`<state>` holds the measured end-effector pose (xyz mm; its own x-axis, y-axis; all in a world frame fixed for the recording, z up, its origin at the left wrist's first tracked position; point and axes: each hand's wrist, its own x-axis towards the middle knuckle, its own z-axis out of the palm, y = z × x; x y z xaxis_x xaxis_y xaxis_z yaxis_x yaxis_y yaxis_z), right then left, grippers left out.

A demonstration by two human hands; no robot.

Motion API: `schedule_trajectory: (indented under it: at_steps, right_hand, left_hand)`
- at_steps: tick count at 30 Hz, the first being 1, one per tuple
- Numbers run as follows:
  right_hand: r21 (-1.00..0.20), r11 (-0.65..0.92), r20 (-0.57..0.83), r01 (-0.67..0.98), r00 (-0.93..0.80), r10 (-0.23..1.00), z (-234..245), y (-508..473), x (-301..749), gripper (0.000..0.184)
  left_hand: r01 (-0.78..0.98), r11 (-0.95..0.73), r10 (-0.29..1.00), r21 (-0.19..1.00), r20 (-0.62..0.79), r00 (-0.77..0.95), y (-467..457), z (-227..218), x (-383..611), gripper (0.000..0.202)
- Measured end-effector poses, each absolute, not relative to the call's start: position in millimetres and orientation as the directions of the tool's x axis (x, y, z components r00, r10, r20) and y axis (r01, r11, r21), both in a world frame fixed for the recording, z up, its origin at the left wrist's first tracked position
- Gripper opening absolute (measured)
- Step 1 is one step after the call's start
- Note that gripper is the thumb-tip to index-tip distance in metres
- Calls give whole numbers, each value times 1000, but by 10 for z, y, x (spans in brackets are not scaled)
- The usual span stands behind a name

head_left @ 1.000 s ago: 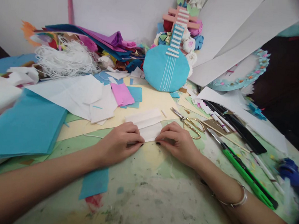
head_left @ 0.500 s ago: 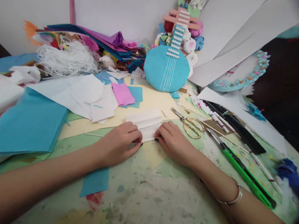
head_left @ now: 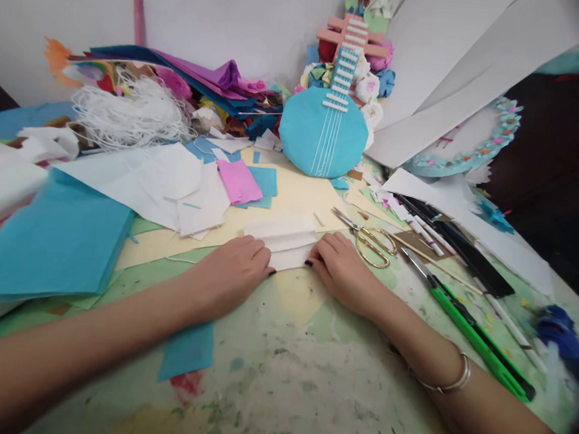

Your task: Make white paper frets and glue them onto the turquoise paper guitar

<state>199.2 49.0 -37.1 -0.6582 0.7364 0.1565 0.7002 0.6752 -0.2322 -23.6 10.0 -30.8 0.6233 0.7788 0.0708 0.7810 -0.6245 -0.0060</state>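
Note:
A folded piece of white paper (head_left: pixel 285 241) lies on the paint-stained table (head_left: pixel 307 379) in front of me. My left hand (head_left: pixel 232 273) has curled fingers pressing on the paper's left end. My right hand (head_left: pixel 341 268) pinches and presses the paper's right end, fingers closed on its edge. A silver bangle (head_left: pixel 449 383) sits on my right wrist. Gold-handled scissors (head_left: pixel 368 240) lie just right of my right hand.
A green utility knife (head_left: pixel 465 331), black pens and thin sticks lie at right. A blue paper guitar (head_left: pixel 325 123) leans on the wall at the back. Blue tissue sheets (head_left: pixel 47 238), white paper (head_left: pixel 156 183), pink scraps and a tangle of white string (head_left: pixel 127 114) fill the left.
Both hands slid slightly away from me along the folded white paper, pressing it flatter. The paper shifted a little with them.

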Motion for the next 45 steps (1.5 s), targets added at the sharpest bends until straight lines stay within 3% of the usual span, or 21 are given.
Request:
schedule_trajectory:
  at_steps: [7,11,14,21,27,34,41,45]
  right_hand:
    - [-386,611,170,691,-598,783,-361,509,1984,11]
    - [-465,610,219,641,-585,781,-378,534,2019,9]
    - [-484,657,276,577,-612,741,-372,548,2056,14]
    - [-463,760,369,456,-681,632,-363,624,2178,15]
    - [-478,755,342,449,-696,631,-359,664,2206,11]
    - [-403,738,239,541,-716,656,-343,608,2129,10]
    - [-448,683,123,577,-717,686,-291,572,2151,8]
    - [-470,664,90,581,-717,691,-262,563,2171,9]
  left_hand:
    - [815,-549,834,187,70,547,137,-274,-281,25]
    - [788,-537,841,301,114,529,149,-270,-288,10]
    - [720,-599,798,350,180,576,144,-280,-309,18]
    - [626,-766,639,146,278,718,78,-285,-321,23]
    - [678,-731,669,81,282,688,33,-300,-312,25]
    - [689,-716,638,-110,295,711,9,-293,-266,24]
    - [722,-666,692,-186,209,692,77,-332,-256,27]
    - [752,-652,742,-95,120,659,95,-299,-277,28]
